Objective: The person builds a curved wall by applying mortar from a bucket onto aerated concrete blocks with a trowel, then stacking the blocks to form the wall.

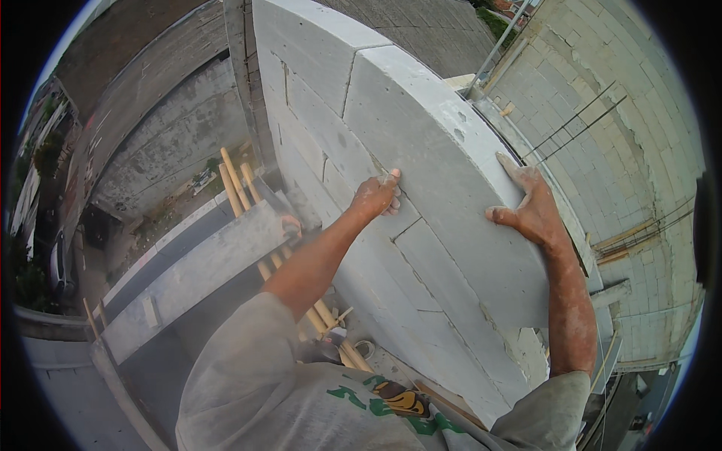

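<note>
A large light-grey aerated concrete block (459, 180) lies in the top course of a block wall (361, 248). My right hand (532, 207) grips its upper edge, with fingers over the white top face and the thumb on the front face. My left hand (378, 195) is closed against the wall by the block's lower joint, its fingers curled. Whether anything small is inside those fingers is hidden. Another block (316, 52) sits in the same course farther along, with a narrow joint between the two. Pale dust coats my right hand and forearm.
Bamboo poles (239, 184) pass beneath a grey concrete ledge (203, 263) at left. Down by the wall's foot is a small round container (365, 349). Steel bars (575, 124) stick out near another block wall (632, 150) at right. Lower ground shows far left.
</note>
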{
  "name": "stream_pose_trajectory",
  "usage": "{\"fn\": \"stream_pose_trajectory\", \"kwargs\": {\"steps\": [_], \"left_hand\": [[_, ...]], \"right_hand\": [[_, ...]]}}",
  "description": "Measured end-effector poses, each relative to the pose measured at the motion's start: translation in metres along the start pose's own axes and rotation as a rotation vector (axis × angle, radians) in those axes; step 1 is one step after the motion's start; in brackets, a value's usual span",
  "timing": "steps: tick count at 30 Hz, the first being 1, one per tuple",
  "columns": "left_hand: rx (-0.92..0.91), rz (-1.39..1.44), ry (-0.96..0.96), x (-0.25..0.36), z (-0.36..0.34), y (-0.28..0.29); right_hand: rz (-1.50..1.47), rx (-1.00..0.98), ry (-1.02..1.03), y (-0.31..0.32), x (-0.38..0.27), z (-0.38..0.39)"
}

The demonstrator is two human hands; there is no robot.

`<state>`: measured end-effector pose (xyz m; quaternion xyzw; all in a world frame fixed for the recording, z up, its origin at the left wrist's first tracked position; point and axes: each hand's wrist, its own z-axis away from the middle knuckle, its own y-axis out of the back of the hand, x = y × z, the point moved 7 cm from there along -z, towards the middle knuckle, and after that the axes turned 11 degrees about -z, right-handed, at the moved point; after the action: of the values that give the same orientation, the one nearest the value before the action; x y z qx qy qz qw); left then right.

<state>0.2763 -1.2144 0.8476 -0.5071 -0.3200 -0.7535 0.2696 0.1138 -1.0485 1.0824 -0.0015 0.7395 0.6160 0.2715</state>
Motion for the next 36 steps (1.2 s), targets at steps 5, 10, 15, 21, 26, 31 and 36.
{"fn": "stream_pose_trajectory", "kwargs": {"steps": [5,10,15,21,26,31,36], "left_hand": [[0.711,-0.452,-0.25,0.061,0.002,0.136],[1.03,-0.785,-0.914,0.194,0.0,0.17],[0.676,-1.133,-0.755,0.217,-0.075,0.158],[0.823,-1.169,-0.863,0.196,-0.076,0.177],[0.861,-1.135,-0.882,0.215,-0.073,0.164],[0.817,-1.184,-0.821,0.203,-0.073,0.156],[0.818,-1.215,-0.781,0.204,-0.068,0.164]], "right_hand": [[-0.025,0.006,-0.037,-0.001,0.0,-0.001],[0.059,0.027,0.035,-0.001,-0.003,0.003],[0.248,0.186,0.166,0.018,-0.012,0.044],[-0.135,0.802,-0.065,0.074,0.095,0.232],[-0.229,0.539,-0.453,-0.008,0.198,0.303],[-0.476,-0.094,-0.571,-0.077,0.232,0.237],[-0.705,-0.257,-0.58,-0.09,0.239,0.229]]}}
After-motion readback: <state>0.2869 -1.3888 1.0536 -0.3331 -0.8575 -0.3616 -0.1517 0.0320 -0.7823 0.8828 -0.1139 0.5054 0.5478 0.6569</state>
